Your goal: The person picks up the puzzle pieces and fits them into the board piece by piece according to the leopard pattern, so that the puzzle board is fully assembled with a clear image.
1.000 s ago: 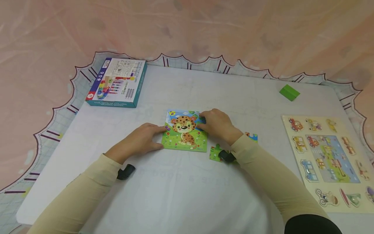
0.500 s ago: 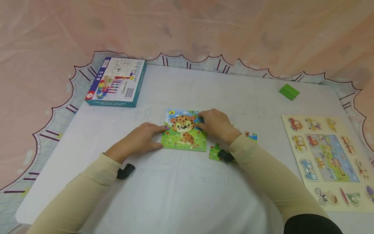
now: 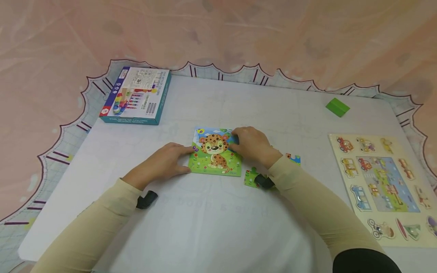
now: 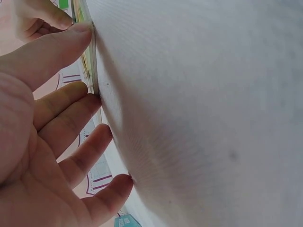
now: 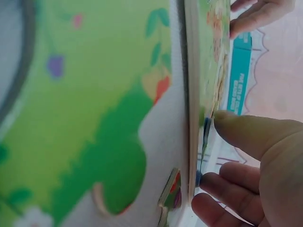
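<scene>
- The left hand [image 3: 164, 163] was loose, its thumb and pointing finger touching the left edge of a flat, square, green-and-blue leopard puzzle [image 3: 216, 161].
- That puzzle lay on the white counter [image 3: 205, 227], between both hands.
- The right hand [image 3: 253, 146] pinched a small blue puzzle piece [image 3: 234, 139] at the puzzle's right side.
- A loose green puzzle piece [image 3: 250, 178] lay just nearer than the right hand.
- A green block [image 3: 337, 107] sat well past the right hand.

The head view looked forward and down onto the tabletop [image 3: 205, 227] from above. Close and low, turned sideways, my left wrist camera [image 3: 147, 200] and right wrist camera [image 3: 264, 182] faced along my left grip [image 3: 158, 165] and right grip [image 3: 253, 146]; both showed the leopard puzzle [image 3: 215, 159] edge-on.
</scene>
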Demonstrator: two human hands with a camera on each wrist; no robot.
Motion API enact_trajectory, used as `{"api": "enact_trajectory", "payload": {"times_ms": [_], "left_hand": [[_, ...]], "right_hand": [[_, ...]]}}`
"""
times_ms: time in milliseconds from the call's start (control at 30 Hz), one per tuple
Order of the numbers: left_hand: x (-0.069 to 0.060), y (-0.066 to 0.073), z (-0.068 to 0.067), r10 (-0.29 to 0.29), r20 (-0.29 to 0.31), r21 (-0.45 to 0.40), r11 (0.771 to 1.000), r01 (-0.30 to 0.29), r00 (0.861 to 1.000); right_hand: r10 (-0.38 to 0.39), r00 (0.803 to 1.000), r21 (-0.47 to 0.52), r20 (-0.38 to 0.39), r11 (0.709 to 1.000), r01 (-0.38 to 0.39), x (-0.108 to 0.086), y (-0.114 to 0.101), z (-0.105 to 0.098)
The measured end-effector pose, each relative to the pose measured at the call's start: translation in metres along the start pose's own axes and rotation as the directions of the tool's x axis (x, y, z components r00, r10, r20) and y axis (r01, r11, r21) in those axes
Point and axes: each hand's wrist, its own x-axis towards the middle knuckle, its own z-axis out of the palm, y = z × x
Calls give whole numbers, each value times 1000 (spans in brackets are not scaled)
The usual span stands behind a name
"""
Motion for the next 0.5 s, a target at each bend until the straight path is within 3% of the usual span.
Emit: {"api": "enact_trajectory", "payload": {"times_ms": [267, 500], "left_hand": [[2, 0, 0, -27, 18, 4, 1000, 26, 999], [2, 0, -1, -29, 17, 1, 1000, 29, 999]], "right_hand": [[-8, 1000, 56, 24, 998, 7, -1, 8, -9], [-30, 999, 116, 42, 993, 25, -14, 24, -23]]}}
